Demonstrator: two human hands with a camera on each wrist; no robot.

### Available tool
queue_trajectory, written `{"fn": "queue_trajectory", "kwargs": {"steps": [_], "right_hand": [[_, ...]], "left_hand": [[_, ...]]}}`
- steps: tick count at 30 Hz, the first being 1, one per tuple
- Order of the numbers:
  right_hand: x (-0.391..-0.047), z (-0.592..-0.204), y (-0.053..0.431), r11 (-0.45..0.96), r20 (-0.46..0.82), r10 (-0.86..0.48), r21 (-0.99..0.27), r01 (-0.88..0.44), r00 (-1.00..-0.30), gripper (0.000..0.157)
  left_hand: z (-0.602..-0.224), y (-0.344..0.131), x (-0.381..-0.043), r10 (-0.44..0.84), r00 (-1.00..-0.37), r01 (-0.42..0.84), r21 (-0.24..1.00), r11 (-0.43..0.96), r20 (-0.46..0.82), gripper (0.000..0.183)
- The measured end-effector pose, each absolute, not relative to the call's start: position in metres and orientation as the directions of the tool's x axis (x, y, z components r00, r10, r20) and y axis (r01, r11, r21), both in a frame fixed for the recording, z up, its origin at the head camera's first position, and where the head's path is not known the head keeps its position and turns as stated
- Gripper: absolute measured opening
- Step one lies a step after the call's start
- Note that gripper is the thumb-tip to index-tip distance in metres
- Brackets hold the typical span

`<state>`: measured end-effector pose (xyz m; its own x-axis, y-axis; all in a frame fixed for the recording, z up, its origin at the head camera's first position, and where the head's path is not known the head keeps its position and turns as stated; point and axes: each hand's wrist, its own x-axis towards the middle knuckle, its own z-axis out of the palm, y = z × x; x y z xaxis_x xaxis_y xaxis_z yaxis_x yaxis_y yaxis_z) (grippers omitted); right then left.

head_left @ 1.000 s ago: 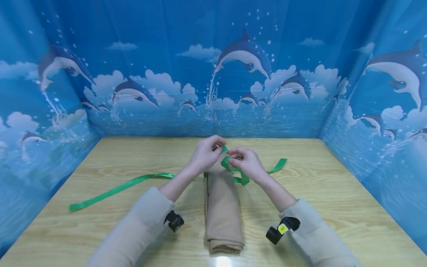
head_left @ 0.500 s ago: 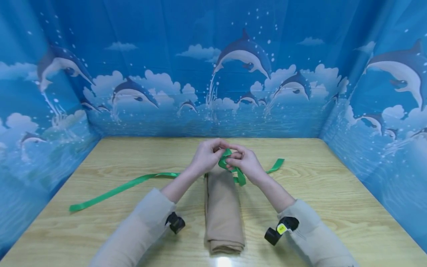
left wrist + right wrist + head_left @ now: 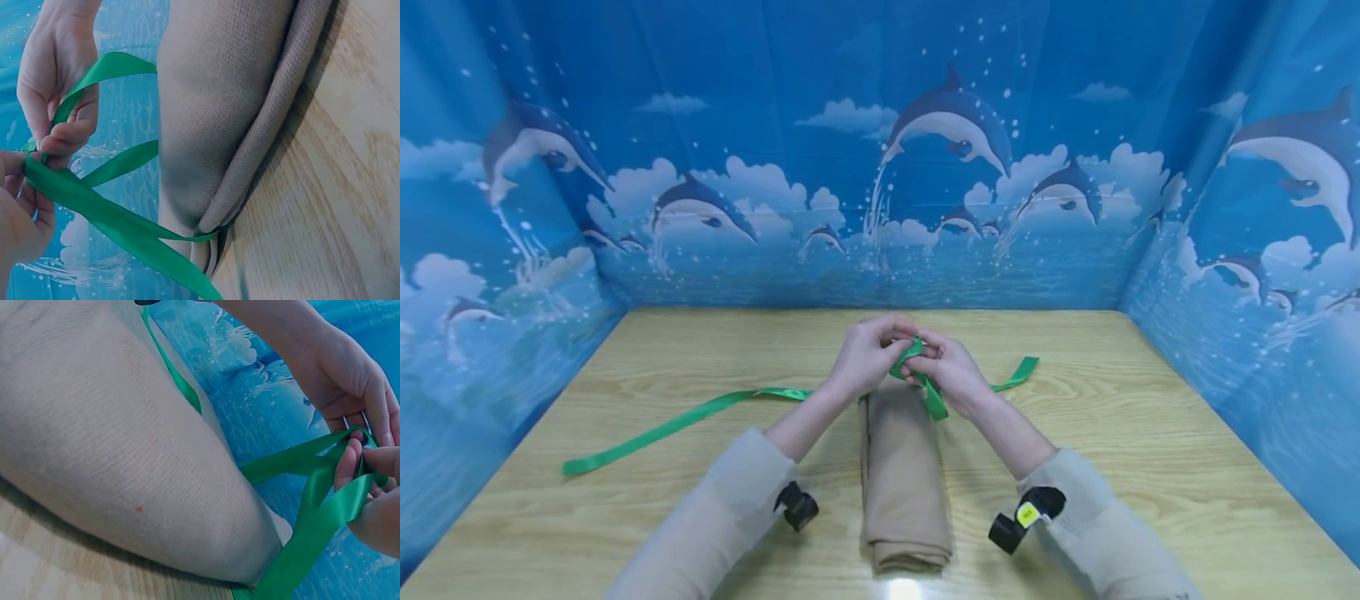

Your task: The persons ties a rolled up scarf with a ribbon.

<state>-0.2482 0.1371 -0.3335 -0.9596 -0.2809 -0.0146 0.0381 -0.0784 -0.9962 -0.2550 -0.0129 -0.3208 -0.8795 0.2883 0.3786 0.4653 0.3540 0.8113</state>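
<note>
A long bundle of folded beige cloth (image 3: 906, 479) lies lengthwise on the table. Green ribbon (image 3: 119, 215) passes round its far end and rises in loops off the cloth. My left hand (image 3: 867, 358) pinches the ribbon between thumb and fingers above that end. Close against it, my right hand (image 3: 953, 373) also pinches ribbon, and a short tail hangs below it. In the right wrist view the fingertips of the left hand (image 3: 350, 378) and right hand (image 3: 378, 519) meet around a ribbon loop. The crossing itself is partly hidden by the fingers.
One long ribbon end (image 3: 662, 429) stretches left across the wooden table (image 3: 1150, 467); a shorter end (image 3: 1021, 372) lies to the right. A blue dolphin-print curtain (image 3: 760, 100) encloses the back and sides. Black cameras sit on both sleeves.
My hands have come together over the bundle's far end, the right hand moving slightly left toward the left one. The ribbon loop between them has drawn smaller, and the left ribbon end has shifted slightly right.
</note>
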Motion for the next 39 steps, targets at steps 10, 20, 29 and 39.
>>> {"fn": "queue_trajectory", "kwargs": {"steps": [10,20,29,39], "right_hand": [[-0.249,-0.333,0.134,-0.086,-0.047,-0.167,-0.994,0.062,-0.985,0.036],[-0.251,-0.330,0.135,-0.137,-0.026,-0.153,-0.989,0.048,-0.988,0.041],[-0.253,-0.332,0.136,-0.130,-0.016,-0.148,-0.991,0.036,-0.989,0.042],[-0.256,-0.338,0.143,0.119,0.037,-0.052,-0.992,-0.043,-0.998,0.031]], "left_hand": [[-0.324,-0.013,-0.256,0.257,-0.896,0.438,0.816,0.376,0.362,0.015],[-0.325,-0.013,-0.258,0.234,-0.876,0.482,0.771,0.416,0.422,0.016],[-0.330,-0.012,-0.260,0.204,-0.883,0.470,0.802,0.369,0.423,0.017],[-0.337,-0.013,-0.260,0.213,-0.840,0.536,0.697,0.477,0.499,0.013]]}}
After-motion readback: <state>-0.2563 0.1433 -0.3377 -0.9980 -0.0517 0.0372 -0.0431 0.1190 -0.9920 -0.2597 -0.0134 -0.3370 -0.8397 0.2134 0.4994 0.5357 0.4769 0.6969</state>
